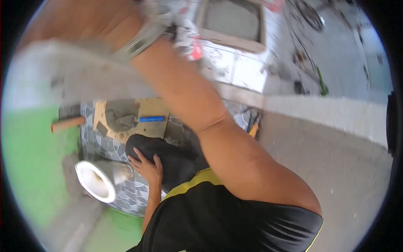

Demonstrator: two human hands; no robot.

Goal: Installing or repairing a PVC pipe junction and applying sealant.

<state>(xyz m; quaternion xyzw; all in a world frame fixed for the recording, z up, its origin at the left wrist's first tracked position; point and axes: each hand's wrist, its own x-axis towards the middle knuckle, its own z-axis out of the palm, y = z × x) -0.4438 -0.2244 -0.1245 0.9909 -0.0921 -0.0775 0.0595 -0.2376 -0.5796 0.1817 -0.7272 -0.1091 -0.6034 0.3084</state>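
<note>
My left hand [147, 169] lies on my dark-clothed knee [145, 147], fingers spread, holding nothing. Stretched across to the upper left, my right arm ends in my right hand [84, 21], large and blurred, with a bracelet at the wrist. Its fingers are smeared and partly cut off by the picture's edge, so any hold is unclear. Below it runs a blurred grey band [92, 73] of wall. Past my knee, a plywood board [147, 108] on the floor carries a heap of wet grey mortar [121, 115] and a blue bar-shaped object [151, 119].
Left of my knee is a white ceramic toilet bowl [110, 191], near a green wall [37, 159]. A brown strip [67, 124] juts out by the board. A yellow-handled tool [254, 129] lies beyond my arm. At the top stands a mortar-filled frame [230, 41]; cables [306, 50] lie right.
</note>
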